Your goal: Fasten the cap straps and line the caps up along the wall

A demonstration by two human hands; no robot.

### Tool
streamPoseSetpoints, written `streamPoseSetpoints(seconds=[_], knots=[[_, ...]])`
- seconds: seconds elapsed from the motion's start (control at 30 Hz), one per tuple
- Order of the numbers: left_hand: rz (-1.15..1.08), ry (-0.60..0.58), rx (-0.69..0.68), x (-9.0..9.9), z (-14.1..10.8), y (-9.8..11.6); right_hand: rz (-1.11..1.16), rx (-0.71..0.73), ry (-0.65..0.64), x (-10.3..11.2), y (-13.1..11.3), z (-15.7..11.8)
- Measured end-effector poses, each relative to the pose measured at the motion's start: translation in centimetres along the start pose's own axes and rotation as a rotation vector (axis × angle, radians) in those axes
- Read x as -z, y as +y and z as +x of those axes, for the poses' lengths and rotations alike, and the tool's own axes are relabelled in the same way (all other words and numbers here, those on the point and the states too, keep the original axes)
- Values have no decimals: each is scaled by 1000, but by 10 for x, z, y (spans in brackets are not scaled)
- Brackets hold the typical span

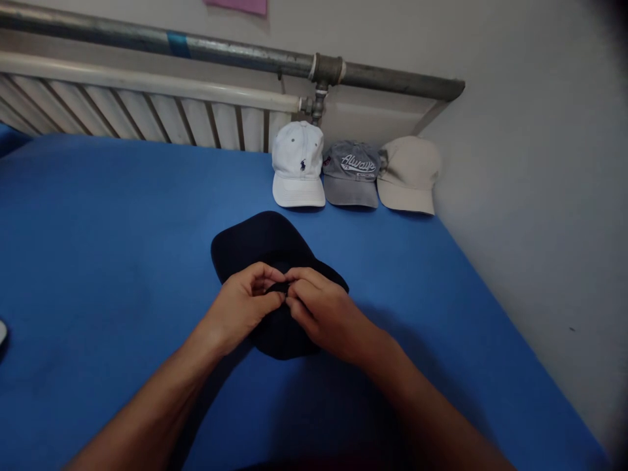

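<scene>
A black cap (262,242) lies on the blue surface (122,261), its brim pointing to the upper left. Both hands meet over the cap's strap side, fingertips nearly touching. My left hand (243,301) pinches the black strap between thumb and fingers from the left. From the right, my right hand (326,311) is closed on the same strap, with its fingers curled. The strap's fastening between the fingertips is mostly hidden.
Along the wall stand a white cap (298,157), a grey cap with lettering (350,173) and a beige cap (411,171). Behind them are a white radiator (147,114) and a metal pipe (245,55). A white object's edge (2,331) shows at far left.
</scene>
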State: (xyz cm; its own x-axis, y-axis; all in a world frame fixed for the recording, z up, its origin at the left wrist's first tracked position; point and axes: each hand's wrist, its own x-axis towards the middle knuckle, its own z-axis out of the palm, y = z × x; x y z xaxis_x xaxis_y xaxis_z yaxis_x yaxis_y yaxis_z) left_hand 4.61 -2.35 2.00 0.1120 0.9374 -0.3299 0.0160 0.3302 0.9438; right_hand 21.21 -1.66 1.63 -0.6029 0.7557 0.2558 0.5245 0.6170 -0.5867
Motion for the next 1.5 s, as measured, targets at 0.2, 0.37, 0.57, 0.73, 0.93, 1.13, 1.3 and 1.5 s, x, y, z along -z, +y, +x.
streamPoseSetpoints(seconds=[0.2, 0.37, 0.57, 0.73, 0.93, 1.13, 1.3, 1.5], knots=[[-15, 6, 37, 5, 0, 2, 141, -34, 88, 5, 7, -3], [-63, -48, 57, 8, 3, -1, 272, -131, 89, 10, 14, -5], [-58, -104, 74, 12, -1, 2, 436, -314, 50, 9, 13, -2], [-58, -141, 88, 13, -1, 4, 433, -304, 62, 7, 13, -2], [-62, -183, 78, 14, 1, 3, 470, -323, 80, 10, 10, -1], [-96, -216, 80, 18, 2, 2, 700, -441, -57, 26, 16, -2], [-108, -254, 72, 19, 0, 4, 772, -401, -178, 32, 15, -4], [-68, -318, 90, 22, -1, 8, 566, -258, -166, 31, 7, -7]])
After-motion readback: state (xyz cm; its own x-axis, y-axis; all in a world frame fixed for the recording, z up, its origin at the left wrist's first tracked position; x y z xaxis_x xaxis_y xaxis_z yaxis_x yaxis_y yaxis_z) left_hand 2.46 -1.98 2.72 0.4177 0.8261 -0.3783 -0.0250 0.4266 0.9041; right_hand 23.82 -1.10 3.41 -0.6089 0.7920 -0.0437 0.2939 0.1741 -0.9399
